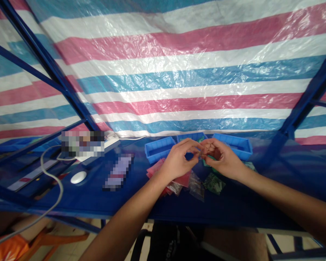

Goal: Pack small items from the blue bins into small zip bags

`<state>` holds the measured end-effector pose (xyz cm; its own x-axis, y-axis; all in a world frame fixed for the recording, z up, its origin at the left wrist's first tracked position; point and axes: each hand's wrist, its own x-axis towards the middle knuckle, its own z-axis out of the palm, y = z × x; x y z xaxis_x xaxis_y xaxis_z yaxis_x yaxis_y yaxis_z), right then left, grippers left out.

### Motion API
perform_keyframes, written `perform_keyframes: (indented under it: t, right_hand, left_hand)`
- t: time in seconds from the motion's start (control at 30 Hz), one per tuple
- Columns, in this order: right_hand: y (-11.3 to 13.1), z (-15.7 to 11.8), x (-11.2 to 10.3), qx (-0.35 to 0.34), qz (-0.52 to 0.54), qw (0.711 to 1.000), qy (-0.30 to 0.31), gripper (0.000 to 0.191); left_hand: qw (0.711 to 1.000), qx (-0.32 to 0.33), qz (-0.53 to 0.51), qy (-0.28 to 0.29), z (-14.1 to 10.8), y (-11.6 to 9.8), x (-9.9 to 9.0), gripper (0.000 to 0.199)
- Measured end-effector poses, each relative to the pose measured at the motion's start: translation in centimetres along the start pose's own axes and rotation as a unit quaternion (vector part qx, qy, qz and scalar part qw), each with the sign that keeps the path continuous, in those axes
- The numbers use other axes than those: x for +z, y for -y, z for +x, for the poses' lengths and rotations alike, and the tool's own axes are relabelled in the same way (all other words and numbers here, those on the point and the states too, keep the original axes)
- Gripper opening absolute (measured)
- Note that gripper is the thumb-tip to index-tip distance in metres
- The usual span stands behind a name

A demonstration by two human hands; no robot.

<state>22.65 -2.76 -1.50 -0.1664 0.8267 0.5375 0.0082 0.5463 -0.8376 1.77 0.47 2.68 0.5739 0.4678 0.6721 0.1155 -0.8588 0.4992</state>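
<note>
My left hand (183, 157) and my right hand (220, 156) meet over the blue table, thumbs and fingers pinched close together. Whatever lies between the fingertips is too small to make out. Under the left hand are red plastic packets (184, 179). Just below the hands rest a clear bag of dark small parts (197, 186) and a clear bag of green pieces (214, 183). More green pieces (208, 161) show partly behind the right hand. Behind the hands stand a left blue bin (159, 148), a middle blue bin (191, 136) and a right blue bin (237, 146).
A white computer mouse (78, 177) and a blurred-out phone-shaped object (118, 172) are at left. A white cable (59, 181) loops over the table edge. Blue metal posts (51, 72) frame a striped plastic sheet (192, 79). Someone's orange garment (9, 250) shows at lower left.
</note>
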Motion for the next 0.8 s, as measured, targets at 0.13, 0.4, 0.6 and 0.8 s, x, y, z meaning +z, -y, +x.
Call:
perform_keyframes:
  t: [0.13, 0.4, 0.6, 0.8]
  right_hand:
    - [0.1, 0.0, 0.0, 0.015, 0.008, 1.000, -0.010, 0.040]
    - [-0.5, -0.1, -0.5, 0.012, -0.034, 0.999, 0.002, 0.039]
    - [-0.1, -0.1, -0.3, 0.030, -0.042, 0.998, 0.023, 0.044]
    - [0.7, -0.2, -0.3, 0.041, -0.065, 0.997, 0.028, 0.037]
  left_hand:
    - [1.000, -0.008, 0.008, -0.018, 0.0, 0.0, 0.0, 0.017]
    - [1.000, -0.005, 0.022, 0.007, -0.1, -0.4, 0.1, 0.033]
    - [0.999, 0.029, 0.018, 0.007, -0.1, -0.5, 0.0, 0.025]
    - [0.999, 0.038, 0.031, 0.024, 0.0, -1.0, 0.0, 0.025]
